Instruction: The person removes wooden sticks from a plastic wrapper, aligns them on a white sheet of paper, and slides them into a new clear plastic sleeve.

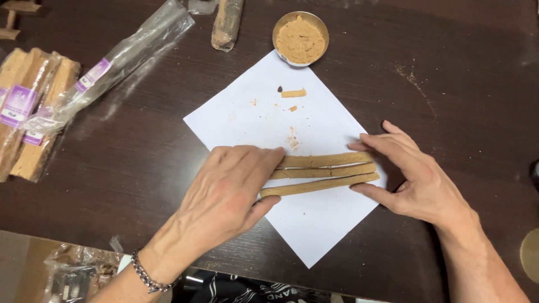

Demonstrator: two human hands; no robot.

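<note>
Three long tan dough-like sticks (325, 171) lie side by side on a white sheet of paper (252, 112) on the dark wooden table. My left hand (230, 193) rests flat on their left ends, fingers together. At their right ends my right hand (412, 177) touches them, with fingers at the top stick and thumb at the bottom one. A short tan offcut (293, 93) and crumbs lie further up the paper.
A small metal bowl (300, 38) of tan powder stands at the paper's top corner. Wrapped tan sticks with purple labels (28, 106) and a clear plastic sleeve (120, 56) lie at the left. Another wrapped stick (226, 23) lies at the top. Plastic bags (73, 272) sit at the bottom left.
</note>
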